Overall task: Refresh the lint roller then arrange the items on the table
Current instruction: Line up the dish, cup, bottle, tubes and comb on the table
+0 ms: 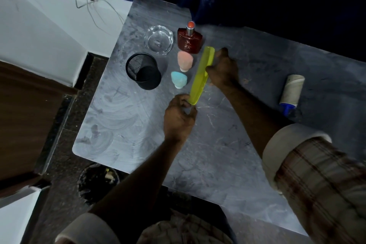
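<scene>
A long yellow-green comb point(202, 74) lies slanted on the grey table point(122, 117). My left hand point(179, 117) pinches its near end, and my right hand point(222, 69) rests against its far half from the right. Left of the comb stand a pink sponge point(185, 61) and a blue sponge point(178, 79). Behind them is a brown perfume bottle point(189, 40). The lint roller point(292, 93), with a blue handle, lies alone at the right, away from both hands.
A clear glass ashtray point(158, 39) and a black mesh pen cup point(143, 70) stand at the table's far left. A dark bin point(98, 182) sits on the floor below the table's near-left edge. Cables point(87, 4) hang over the white surface behind.
</scene>
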